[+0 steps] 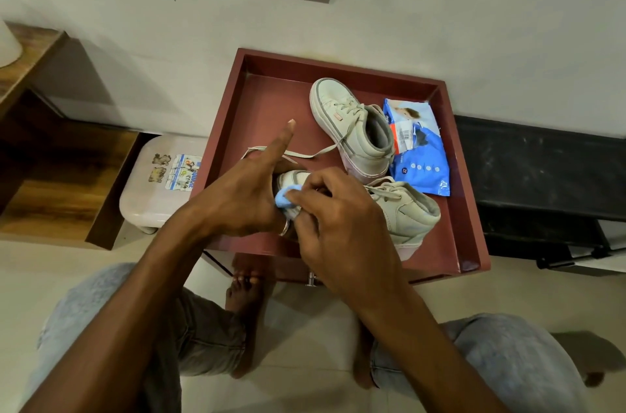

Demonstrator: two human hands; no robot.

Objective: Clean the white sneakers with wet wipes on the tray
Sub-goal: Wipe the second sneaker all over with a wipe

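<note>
- Light-blue denim (508, 362) is seen over both knees at the lower edge; a bare foot (245, 290) is set under the tray's near edge.
- The right hand (338, 219) is curled, with a blue wet wipe (288, 197) pinched at its fingertips and pressed on the near sneaker (403, 209) at the toe.
- The left hand (244, 199) is wrapped round that toe, forefinger held straight; the two hands are touching.
- The near sneaker is lying at the front of the maroon tray (257, 107), heel to the right.
- The far sneaker (352, 121) is placed behind, apart from both hands.
- The wipes pack (420, 155) is lying just beside both heels.
- A white stool (152, 189) is noted left of the tray.
</note>
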